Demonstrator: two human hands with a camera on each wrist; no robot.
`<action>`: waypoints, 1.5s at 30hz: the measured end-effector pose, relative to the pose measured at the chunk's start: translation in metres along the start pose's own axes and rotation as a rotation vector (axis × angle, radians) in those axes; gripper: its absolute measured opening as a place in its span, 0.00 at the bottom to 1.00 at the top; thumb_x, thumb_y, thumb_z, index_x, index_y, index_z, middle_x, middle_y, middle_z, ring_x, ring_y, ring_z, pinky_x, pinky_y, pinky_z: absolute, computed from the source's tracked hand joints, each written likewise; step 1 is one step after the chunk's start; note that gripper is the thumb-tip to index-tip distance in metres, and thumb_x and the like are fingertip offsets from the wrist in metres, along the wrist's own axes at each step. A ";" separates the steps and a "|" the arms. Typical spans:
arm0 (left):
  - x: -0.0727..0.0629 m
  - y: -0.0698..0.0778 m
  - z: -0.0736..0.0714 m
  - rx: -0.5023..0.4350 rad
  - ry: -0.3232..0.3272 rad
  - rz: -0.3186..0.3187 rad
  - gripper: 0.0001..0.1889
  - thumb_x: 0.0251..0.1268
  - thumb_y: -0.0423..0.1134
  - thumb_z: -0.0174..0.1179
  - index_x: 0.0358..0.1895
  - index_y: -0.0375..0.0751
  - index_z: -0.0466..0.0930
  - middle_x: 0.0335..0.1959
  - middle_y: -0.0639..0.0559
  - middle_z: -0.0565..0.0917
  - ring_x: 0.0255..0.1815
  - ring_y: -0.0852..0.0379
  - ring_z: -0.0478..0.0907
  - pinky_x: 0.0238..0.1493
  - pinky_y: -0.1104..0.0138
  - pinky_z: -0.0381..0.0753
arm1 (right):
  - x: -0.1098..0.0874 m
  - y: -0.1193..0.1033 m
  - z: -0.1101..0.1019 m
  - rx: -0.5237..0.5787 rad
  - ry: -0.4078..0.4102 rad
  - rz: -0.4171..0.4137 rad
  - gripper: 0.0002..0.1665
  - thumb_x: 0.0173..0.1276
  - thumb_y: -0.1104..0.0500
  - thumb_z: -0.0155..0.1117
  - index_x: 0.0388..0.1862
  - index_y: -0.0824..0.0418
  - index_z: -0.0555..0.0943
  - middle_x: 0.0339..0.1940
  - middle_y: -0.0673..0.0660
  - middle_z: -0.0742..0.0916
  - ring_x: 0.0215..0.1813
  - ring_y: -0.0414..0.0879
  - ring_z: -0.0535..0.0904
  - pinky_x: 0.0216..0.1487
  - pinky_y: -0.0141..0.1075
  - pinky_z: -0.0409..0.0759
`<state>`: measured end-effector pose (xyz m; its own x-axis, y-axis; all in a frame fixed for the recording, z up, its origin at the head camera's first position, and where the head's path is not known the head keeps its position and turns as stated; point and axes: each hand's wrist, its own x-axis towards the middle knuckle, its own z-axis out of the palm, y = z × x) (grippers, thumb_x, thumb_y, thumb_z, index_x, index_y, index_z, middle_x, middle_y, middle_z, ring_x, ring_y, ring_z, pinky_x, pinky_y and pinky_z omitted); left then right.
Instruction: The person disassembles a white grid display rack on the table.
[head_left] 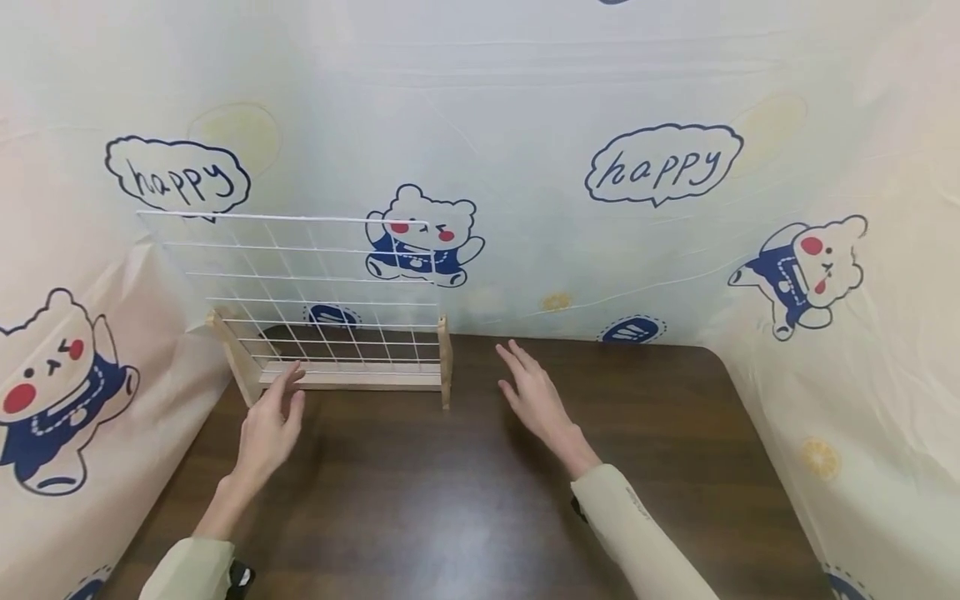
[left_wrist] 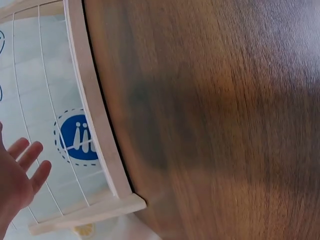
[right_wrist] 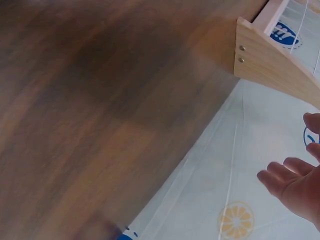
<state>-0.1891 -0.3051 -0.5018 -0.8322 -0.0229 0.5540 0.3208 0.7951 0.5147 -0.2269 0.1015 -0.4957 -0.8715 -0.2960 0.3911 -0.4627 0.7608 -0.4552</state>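
A white wire grid rack (head_left: 322,292) with a wooden base stands at the back left of the table. Its base bar (left_wrist: 92,95) and wooden end pieces show in the left wrist view. My left hand (head_left: 270,429) hovers in front of the rack's left part, fingers loosely extended and holding nothing. To the right of the rack my right hand (head_left: 536,400) is held above the table, its fingers fairly straight and nothing in them. In the right wrist view the rack's wooden side piece (right_wrist: 270,62) appears beyond that hand, apart from it.
The dark brown wooden table (head_left: 450,483) has a rounded back right corner. A pale curtain (head_left: 540,100) printed with bears and "happy" bubbles hangs close behind it and along both sides.
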 end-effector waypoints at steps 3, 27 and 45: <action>0.003 -0.007 -0.003 -0.049 0.054 -0.096 0.24 0.67 0.27 0.53 0.66 0.42 0.70 0.52 0.45 0.83 0.41 0.66 0.78 0.35 0.71 0.72 | 0.010 -0.003 0.002 0.026 -0.027 0.016 0.34 0.69 0.61 0.63 0.72 0.59 0.65 0.71 0.62 0.69 0.70 0.56 0.66 0.68 0.49 0.69; 0.070 -0.039 -0.062 -0.370 0.300 -0.497 0.15 0.70 0.28 0.45 0.56 0.34 0.75 0.30 0.68 0.82 0.23 0.74 0.78 0.25 0.85 0.77 | 0.102 -0.046 -0.020 0.682 0.070 0.175 0.15 0.68 0.67 0.63 0.53 0.67 0.81 0.46 0.59 0.86 0.48 0.48 0.82 0.53 0.34 0.82; 0.129 -0.048 -0.083 -0.916 0.363 -0.473 0.15 0.69 0.20 0.43 0.40 0.35 0.81 0.30 0.52 0.84 0.31 0.62 0.83 0.39 0.79 0.82 | 0.129 -0.074 0.003 0.715 0.074 0.178 0.11 0.67 0.65 0.64 0.48 0.64 0.83 0.43 0.57 0.87 0.44 0.45 0.83 0.48 0.30 0.82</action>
<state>-0.2744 -0.3972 -0.4006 -0.8249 -0.5044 0.2550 0.3440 -0.0900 0.9347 -0.3056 0.0054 -0.4137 -0.9417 -0.1443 0.3040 -0.3303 0.2240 -0.9169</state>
